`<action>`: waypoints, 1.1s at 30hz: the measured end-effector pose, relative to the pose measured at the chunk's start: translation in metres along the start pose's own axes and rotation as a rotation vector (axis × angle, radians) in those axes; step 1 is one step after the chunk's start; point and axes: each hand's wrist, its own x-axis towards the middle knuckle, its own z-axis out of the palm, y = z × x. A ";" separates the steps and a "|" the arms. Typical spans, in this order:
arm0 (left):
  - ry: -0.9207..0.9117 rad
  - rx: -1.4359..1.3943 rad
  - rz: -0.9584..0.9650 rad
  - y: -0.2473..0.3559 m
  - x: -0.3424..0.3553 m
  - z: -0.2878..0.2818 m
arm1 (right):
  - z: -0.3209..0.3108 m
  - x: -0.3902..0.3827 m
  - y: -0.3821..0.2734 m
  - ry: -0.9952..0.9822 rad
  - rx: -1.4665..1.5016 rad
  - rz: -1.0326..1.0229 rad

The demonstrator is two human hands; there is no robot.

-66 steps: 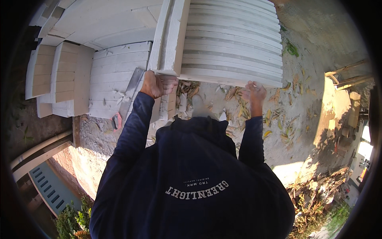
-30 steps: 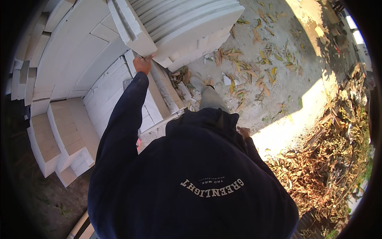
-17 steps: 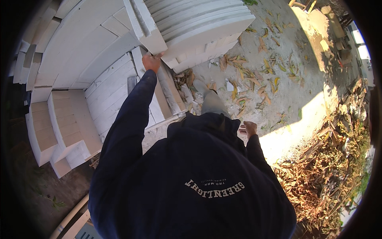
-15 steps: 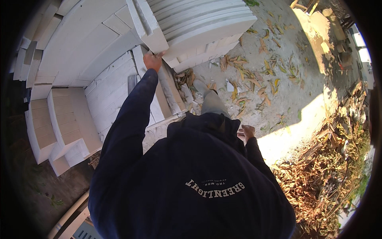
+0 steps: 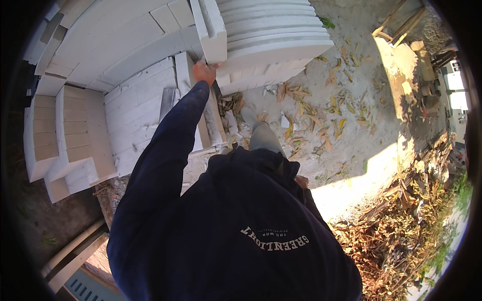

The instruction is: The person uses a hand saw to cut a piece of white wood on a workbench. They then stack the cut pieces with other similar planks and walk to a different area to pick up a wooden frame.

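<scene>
At the top centre, my left hand point(image 5: 205, 74) has its fingers wrapped round the lower end of a long white block point(image 5: 212, 40) with a groove along it. That block lies against the left side of a stack of parallel white slabs point(image 5: 271, 27). Below my wrist are more stacked white blocks point(image 5: 135, 110), with a narrow grey strip point(image 5: 167, 102) lying on them. My right hand point(image 5: 301, 181) is mostly hidden beside my dark top on the right, so its fingers cannot be made out.
Stepped white stacks point(image 5: 75, 140) stand at the left. Grey ground point(image 5: 351, 130) with scattered leaves lies right of centre, under my leg point(image 5: 263, 138). A heap of dry leaves point(image 5: 386, 236) fills the lower right, wooden poles point(image 5: 406, 25) the upper right, and timber rails point(image 5: 75, 251) the lower left.
My right hand has left the slab stack's edge and dropped beside my body. My left hand stays at the grooved block's end. The view has turned and my leg has come into sight.
</scene>
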 end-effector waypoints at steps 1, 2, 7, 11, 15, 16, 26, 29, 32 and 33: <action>-0.005 -0.018 0.005 0.002 -0.001 0.002 | -0.001 -0.015 -0.018 0.004 0.074 0.018; -0.038 0.007 -0.007 0.005 -0.001 0.002 | -0.003 -0.024 -0.031 0.008 0.129 0.027; -0.188 0.093 -0.116 0.003 0.013 -0.002 | 0.001 -0.038 -0.055 0.085 0.232 0.031; -0.177 0.138 -0.042 -0.005 -0.008 -0.010 | 0.018 -0.044 -0.090 0.107 0.093 -0.183; -0.344 0.323 -0.075 -0.069 -0.073 -0.045 | 0.060 -0.041 -0.160 0.041 -0.056 -0.505; -0.349 0.218 -0.084 -0.076 -0.100 -0.057 | 0.070 -0.059 -0.186 0.043 -0.113 -0.507; -0.590 0.896 0.281 -0.245 -0.336 -0.261 | 0.150 -0.036 -0.260 0.036 -0.388 -0.844; -0.478 0.556 -0.602 -0.181 -0.394 -0.262 | 0.148 -0.009 -0.272 0.163 -0.484 -0.990; -0.649 0.735 -0.718 -0.189 -0.472 -0.309 | 0.162 -0.036 -0.307 0.004 -0.482 -0.866; -0.705 0.770 -0.732 -0.192 -0.488 -0.315 | 0.161 -0.040 -0.315 -0.042 -0.463 -0.817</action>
